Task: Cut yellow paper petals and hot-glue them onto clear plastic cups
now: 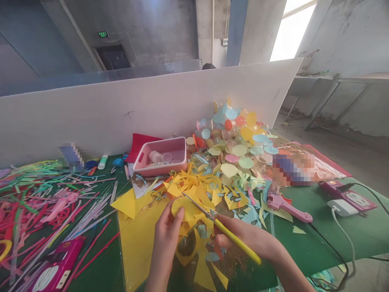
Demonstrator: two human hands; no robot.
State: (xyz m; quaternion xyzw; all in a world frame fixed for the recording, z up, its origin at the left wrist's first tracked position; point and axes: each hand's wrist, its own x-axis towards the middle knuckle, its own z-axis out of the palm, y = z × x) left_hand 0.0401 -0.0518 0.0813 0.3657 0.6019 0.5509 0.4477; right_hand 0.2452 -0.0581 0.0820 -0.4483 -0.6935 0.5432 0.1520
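My left hand [166,234] pinches a round piece of yellow paper [184,209] between thumb and fingers, just above the green table [316,239]. My right hand [243,237] grips yellow-handled scissors [223,229]. Their blades point up-left and reach the top edge of the yellow paper piece. Yellow offcuts [194,188] lie scattered all around both hands. A larger yellow sheet [136,239] lies flat under my left wrist.
A pink tray [161,156] with small clear cups stands behind the scraps. Coloured paper discs on clear cups [237,142] pile up at the back right. A pink glue gun [284,205] and power strips [348,196] lie right; coloured paper strips [45,198] cover the left. A white board [121,105] walls the back.
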